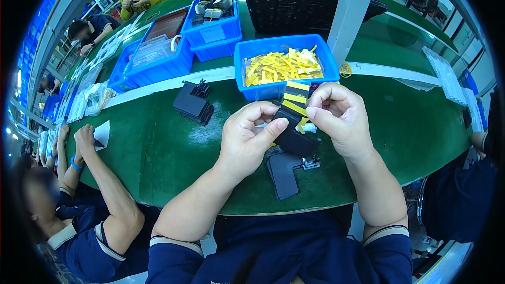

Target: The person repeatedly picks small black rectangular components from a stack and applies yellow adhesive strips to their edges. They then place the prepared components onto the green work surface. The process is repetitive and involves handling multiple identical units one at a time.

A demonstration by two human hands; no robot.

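My left hand (246,134) is closed around a flat black L-shaped piece (294,139), thumb pressed on its face. Yellow strips (295,98) cross the upper, narrower part of this piece. At that part's right edge, my right hand (339,118) pinches with thumb and forefinger; what lies between those fingertips is too small to make out. Below my hands, near the table's front edge, lies a stack of similar black pieces (282,176) with thin tabs. Another black stack (193,104) rests to the left of my left hand. Scraps of yellow strip lie partly hidden behind the held piece.
Beyond my hands stands a blue bin (239,76) full of yellow strips. More blue bins (167,71) stand at the back left, near a large black tray (292,13). A grey post (351,16) rises behind. A co-worker's arms (108,176) rest on the green table (410,126) at left.
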